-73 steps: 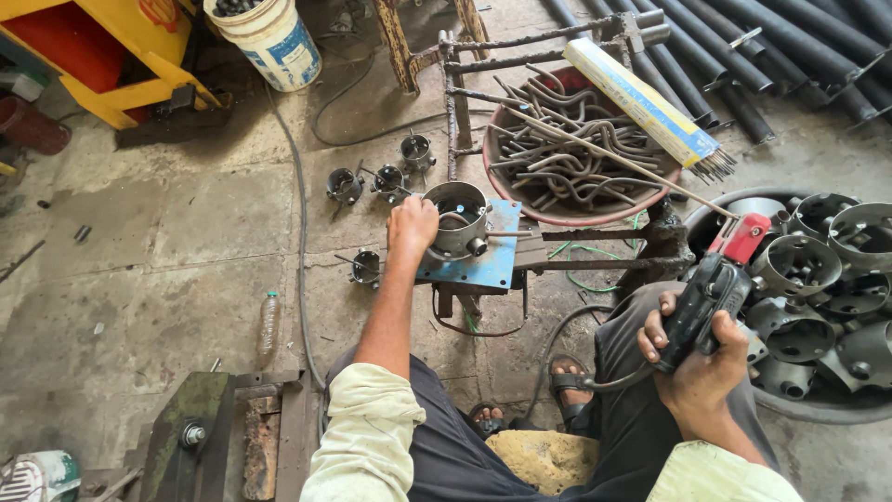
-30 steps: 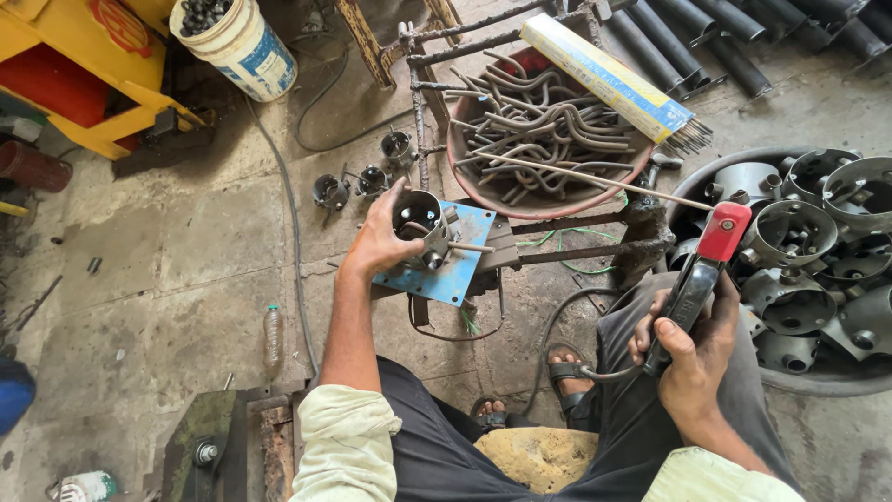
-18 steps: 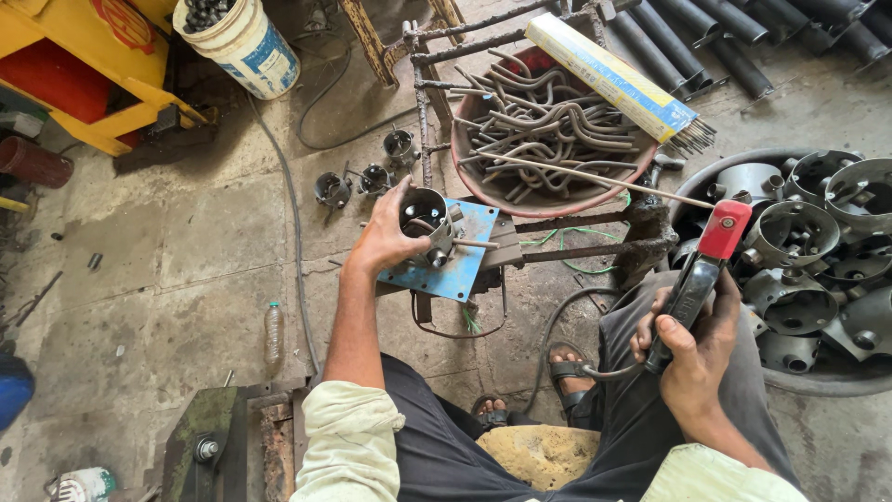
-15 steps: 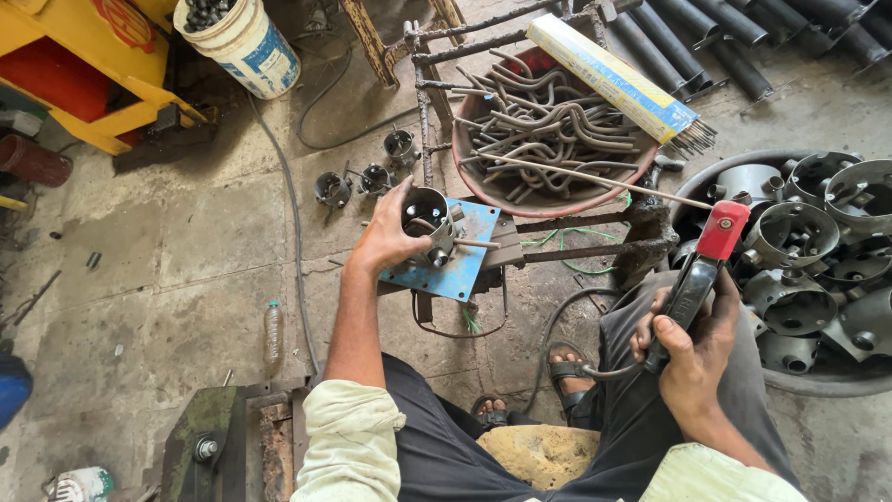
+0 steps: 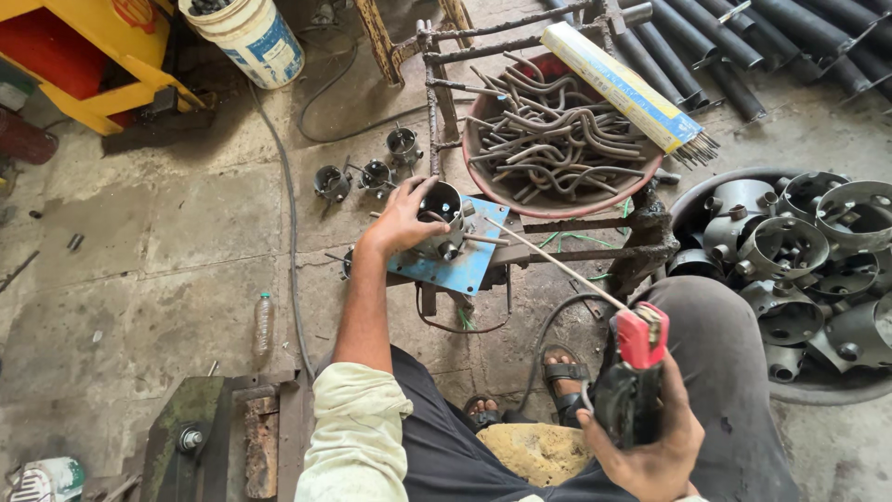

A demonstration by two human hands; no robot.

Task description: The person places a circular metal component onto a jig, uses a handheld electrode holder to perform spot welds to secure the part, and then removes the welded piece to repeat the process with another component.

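The left hand [image 5: 406, 220] is out at arm's length, clasped over the near-left side of a short metal ring [image 5: 444, 206] that sits on a blue plate [image 5: 465, 265], fingers curled around its wall, holding it in place. The plate is fixed to a rusty frame [image 5: 595, 251] standing on the concrete floor [image 5: 139, 260].

The right hand [image 5: 650, 446] is drawn back close to the body, closed tight around a black electrode holder with red jaws [image 5: 636, 372]. From those jaws a thin welding rod [image 5: 557, 265] runs up and to the left, its long axis slanting straight toward the ring; its tip ends just beside the ring's right side, at the small stub [image 5: 483, 239] there. Whether the tip touches I cannot tell.

So the ring lies forward and left of the right hand, a rod's length off, while the left hand is already on it. Beyond the frame's far edge sits a pan of bent rods [image 5: 557, 149].
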